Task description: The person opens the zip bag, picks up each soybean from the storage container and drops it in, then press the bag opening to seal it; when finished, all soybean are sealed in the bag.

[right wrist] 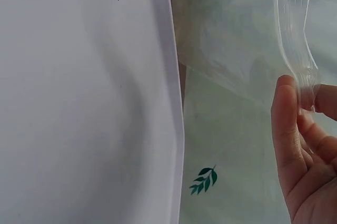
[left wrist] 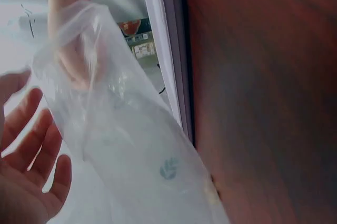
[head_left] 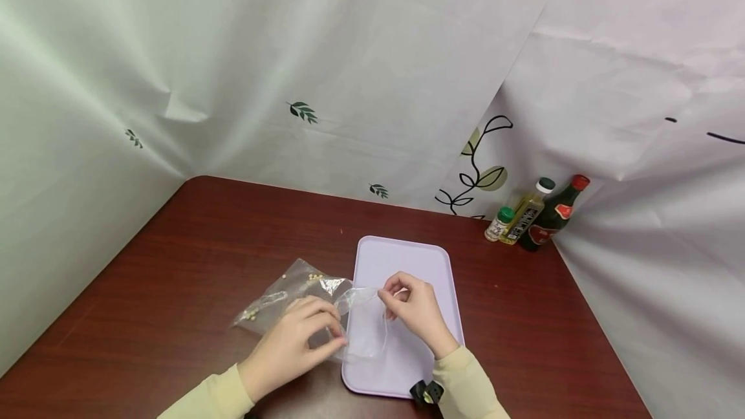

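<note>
A clear plastic zip bag (head_left: pixel 317 293) lies partly on the table and partly over the lilac tray (head_left: pixel 401 254). Small pale-yellow pieces (head_left: pixel 250 314) show through its far left part. My right hand (head_left: pixel 413 306) pinches one end of the zip strip (right wrist: pixel 303 50) between thumb and forefinger, above the tray. Over the near side of the bag is my left hand (head_left: pixel 299 341), thumb and fingers apart and loosely bent. In the left wrist view, the left fingers (left wrist: pixel 45 150) are spread beside the bag's clear film, with a gap between thumb and fingertips.
At the back right corner stand a green-capped shaker (head_left: pixel 498 225), a bottle of yellow oil (head_left: pixel 526 213) and a dark red-capped bottle (head_left: pixel 553 218). White printed cloth (head_left: pixel 361 83) hangs behind the red-brown table (head_left: pixel 192 257). A small black object (head_left: pixel 427 393) appears at the tray's front edge.
</note>
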Motion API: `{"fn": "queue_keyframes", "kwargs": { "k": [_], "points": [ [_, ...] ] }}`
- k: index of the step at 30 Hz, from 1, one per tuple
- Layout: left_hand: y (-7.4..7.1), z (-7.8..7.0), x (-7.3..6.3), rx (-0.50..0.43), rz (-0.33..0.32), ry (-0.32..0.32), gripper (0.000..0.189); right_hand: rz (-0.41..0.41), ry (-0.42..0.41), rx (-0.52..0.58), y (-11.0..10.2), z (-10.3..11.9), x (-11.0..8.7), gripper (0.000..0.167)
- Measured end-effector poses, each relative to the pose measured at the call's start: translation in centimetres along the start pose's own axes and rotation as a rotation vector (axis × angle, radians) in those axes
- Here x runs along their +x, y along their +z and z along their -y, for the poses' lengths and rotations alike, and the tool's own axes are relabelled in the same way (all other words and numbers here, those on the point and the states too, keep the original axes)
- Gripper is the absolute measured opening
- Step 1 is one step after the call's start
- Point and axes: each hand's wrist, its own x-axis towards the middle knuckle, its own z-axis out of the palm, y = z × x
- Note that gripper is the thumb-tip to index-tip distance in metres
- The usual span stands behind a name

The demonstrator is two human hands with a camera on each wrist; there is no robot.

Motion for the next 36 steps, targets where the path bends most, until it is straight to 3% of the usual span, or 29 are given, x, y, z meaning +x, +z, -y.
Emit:
{"fn": "queue_keyframes", "kwargs": {
  "k": [5,9,14,17,23,29,36],
  "points": [
    [0.0,0.0,-0.5,0.032,0.036,0.083,0.032,-0.041,0.027,0.025,0.0,0.1,-0.1,0.008],
    [0.0,0.4,-1.0,0.039,0.022,0.071,0.029,-0.084,0.033,0.024,0.0,0.1,-0.2,0.007],
    [-0.1,0.7,-1.4,0.026,-0.001,0.037,0.012,-0.112,-0.04,0.013,-0.1,0.1,-0.3,0.006],
    [-0.2,0.7,-1.4,-0.004,-0.045,0.033,0.005,-0.107,-0.071,0.033,-0.3,0.1,-0.4,0.008],
    [-0.6,0.7,-1.0,-0.04,-0.159,0.061,0.015,-0.074,-0.108,0.094,-0.8,-0.5,-0.6,0.012],
    [-0.7,0.8,-0.7,-0.045,-0.22,0.099,0.021,-0.036,-0.188,0.154,-0.8,-3.1,-0.2,0.011],
    [-1.1,1.1,-0.6,-0.011,-0.29,0.044,0.026,-0.013,-0.226,0.213,-0.8,-4.2,-0.2,0.007]
  ]
}}
